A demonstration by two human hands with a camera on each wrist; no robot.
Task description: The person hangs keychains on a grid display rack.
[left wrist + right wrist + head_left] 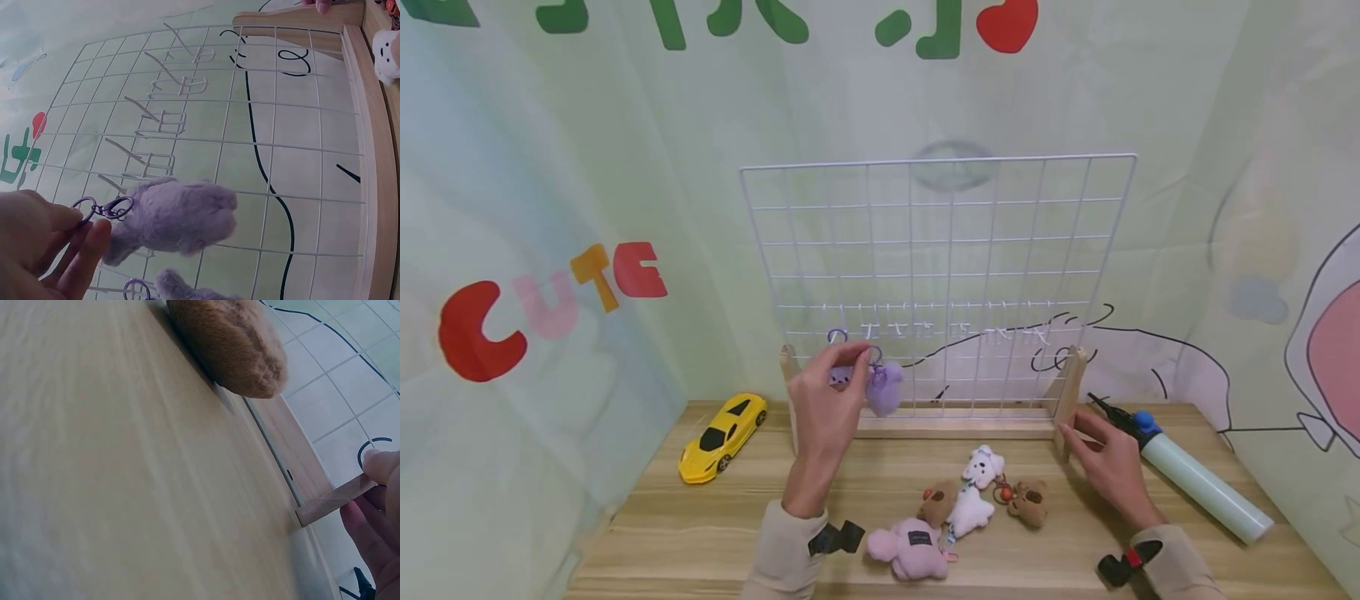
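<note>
My left hand (pixel 827 408) pinches the metal ring of a fuzzy purple plush keychain (pixel 885 389) in front of the white wire grid rack (pixel 940 159). In the left wrist view the plush (pixel 184 215) hangs off the clasp beside a row of white hooks (pixel 164 120). A second purple plush (pixel 187 291) with its own ring is just below it, partly cut off by the frame. Low at the rack's right end, my right hand (pixel 1108 462) grips the wooden side support (pixel 331 503) between thumb and fingers.
Plush keychains lie on the table before the rack: white (pixel 970 508), brown (pixel 1028 502), another brown (pixel 937 503) and pink (pixel 917 550). A yellow toy car (pixel 722 437) stands left; a pale green cylinder (pixel 1206 487) with a black nozzle lies right. Printed cloth hangs behind.
</note>
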